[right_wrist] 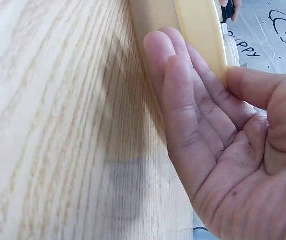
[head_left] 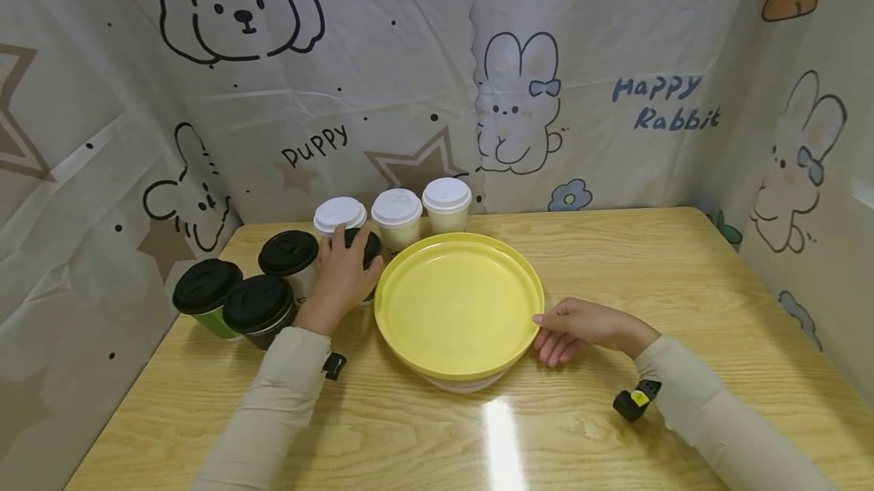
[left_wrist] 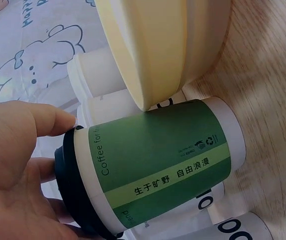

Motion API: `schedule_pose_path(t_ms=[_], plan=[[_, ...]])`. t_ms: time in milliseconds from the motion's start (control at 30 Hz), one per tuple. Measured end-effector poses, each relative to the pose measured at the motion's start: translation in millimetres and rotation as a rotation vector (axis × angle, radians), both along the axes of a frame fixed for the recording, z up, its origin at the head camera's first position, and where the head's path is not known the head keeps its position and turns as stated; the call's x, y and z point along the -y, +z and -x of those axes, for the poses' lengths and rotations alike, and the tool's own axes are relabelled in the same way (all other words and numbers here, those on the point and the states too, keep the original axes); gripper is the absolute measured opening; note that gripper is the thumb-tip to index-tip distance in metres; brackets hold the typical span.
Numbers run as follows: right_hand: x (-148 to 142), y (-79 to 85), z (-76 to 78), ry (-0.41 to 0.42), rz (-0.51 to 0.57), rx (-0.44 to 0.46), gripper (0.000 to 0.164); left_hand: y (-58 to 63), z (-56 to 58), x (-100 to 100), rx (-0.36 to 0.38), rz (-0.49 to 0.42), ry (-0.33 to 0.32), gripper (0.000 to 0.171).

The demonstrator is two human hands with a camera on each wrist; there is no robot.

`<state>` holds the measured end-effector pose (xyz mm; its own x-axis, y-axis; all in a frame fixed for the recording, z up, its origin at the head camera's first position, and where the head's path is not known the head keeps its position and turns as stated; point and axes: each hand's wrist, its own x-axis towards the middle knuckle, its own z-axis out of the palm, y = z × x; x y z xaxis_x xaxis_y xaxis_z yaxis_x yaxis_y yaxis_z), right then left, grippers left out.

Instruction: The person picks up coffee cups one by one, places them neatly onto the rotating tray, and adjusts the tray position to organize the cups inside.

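My left hand (head_left: 341,275) holds a green paper coffee cup (left_wrist: 157,155) from above, fingers and thumb spread round its black lid (head_left: 367,244). The cup stands upright, close against the left side of a round yellow tray (head_left: 457,309) with a raised rim. Beneath the tray shows a pale base (head_left: 467,385). At the tray's right edge, my right hand (head_left: 580,328) has its thumb (right_wrist: 252,87) on the rim and its other fingers under it, along the side.
White-lidded cups (head_left: 397,210) stand in a row behind the tray. Left of my left hand are three black-lidded cups, one green (head_left: 208,294), one dark (head_left: 259,309) and one pale (head_left: 290,256). Printed cloth (head_left: 410,58) walls the wooden table (head_left: 614,263) at the back and sides.
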<state>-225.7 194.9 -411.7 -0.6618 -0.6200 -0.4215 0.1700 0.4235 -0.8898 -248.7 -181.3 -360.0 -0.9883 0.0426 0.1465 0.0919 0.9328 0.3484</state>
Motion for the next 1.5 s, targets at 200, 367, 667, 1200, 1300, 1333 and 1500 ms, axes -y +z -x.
schedule_pose_path(t_ms=[200, 367, 667, 1200, 1300, 1333, 1500], plan=[[0, 1.0, 1.8, 0.004, 0.008, 0.009, 0.048, 3.1, 1.2, 0, 0.009, -0.021, -0.006, 0.062], [1, 0.3, 3.8, 0.005, 0.014, 0.012, 0.048, 4.8, 2.2, 0, 0.007, -0.014, -0.013, 0.062], [1, -1.6, 4.9, 0.000, -0.004, 0.008, 0.048, 12.2, -2.7, -5, -0.048, 0.014, -0.030, 0.060], [0, -4.7, 2.8, 0.012, 0.036, 0.027, 0.047, 46.1, -37.5, -45, -0.353, 0.135, -0.140, 0.057], [1, -4.5, 3.4, 0.015, 0.039, 0.027, 0.047, 46.1, -45.9, -55, -0.366, 0.089, -0.217, 0.056], [1, -4.6, 3.4, 0.015, 0.040, 0.026, 0.047, 45.2, -48.4, -60, -0.363, 0.076, -0.247, 0.056], [0, -5.4, 3.5, 0.011, 0.038, 0.020, 0.047, 38.5, -58.2, -80, -0.338, 0.020, -0.378, 0.056]])
